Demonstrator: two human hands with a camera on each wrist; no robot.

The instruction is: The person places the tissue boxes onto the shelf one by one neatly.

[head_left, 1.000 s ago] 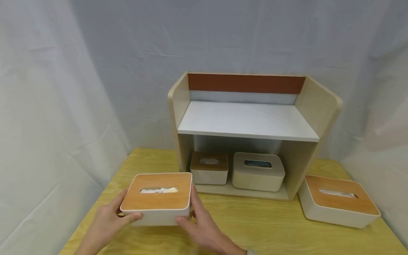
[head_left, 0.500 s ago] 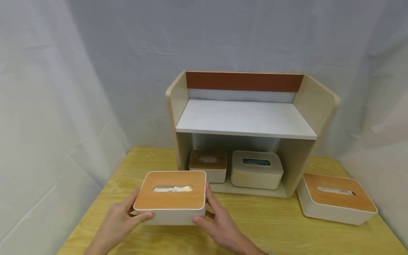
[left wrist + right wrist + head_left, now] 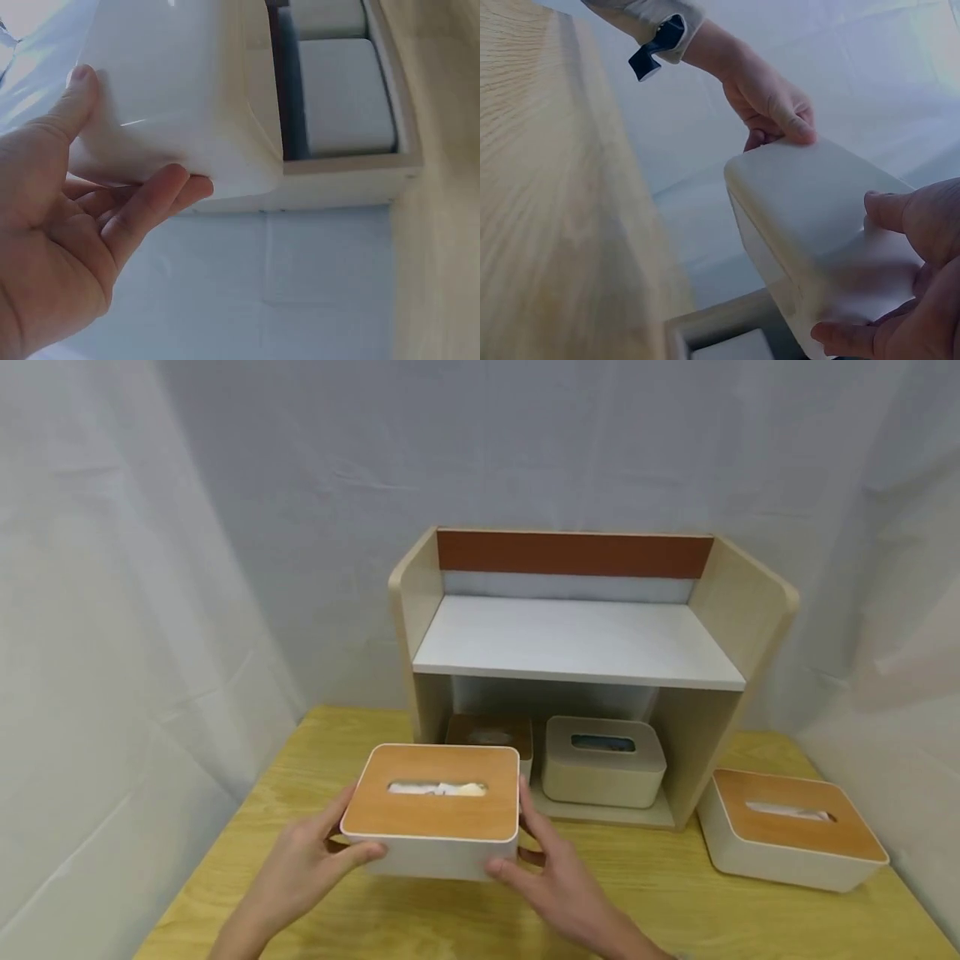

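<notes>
Between my two hands is a white tissue box (image 3: 433, 810) with a wood-look lid and a slot showing white tissue. My left hand (image 3: 303, 864) grips its left end, thumb on the near wall and fingers along the side. At the other end my right hand (image 3: 551, 885) holds it the same way, thumb on the near wall. The box is raised above the table, and in the head view it overlaps the left part of the shelf's lower level. In the left wrist view, the fingers (image 3: 154, 206) curl at the white box wall (image 3: 165, 82).
A two-level shelf unit (image 3: 577, 639) stands at the back. On its lower level sit a smaller wood-lidded tissue box (image 3: 491, 729), partly hidden, and a beige tissue box (image 3: 603, 764). Another wood-lidded tissue box (image 3: 795, 831) rests on the yellow wooden table (image 3: 622, 868) at the right.
Both hands have carried the tissue box to the right and somewhat up, closer to the shelf. It now covers much of the smaller tissue box. The other boxes stay put.
</notes>
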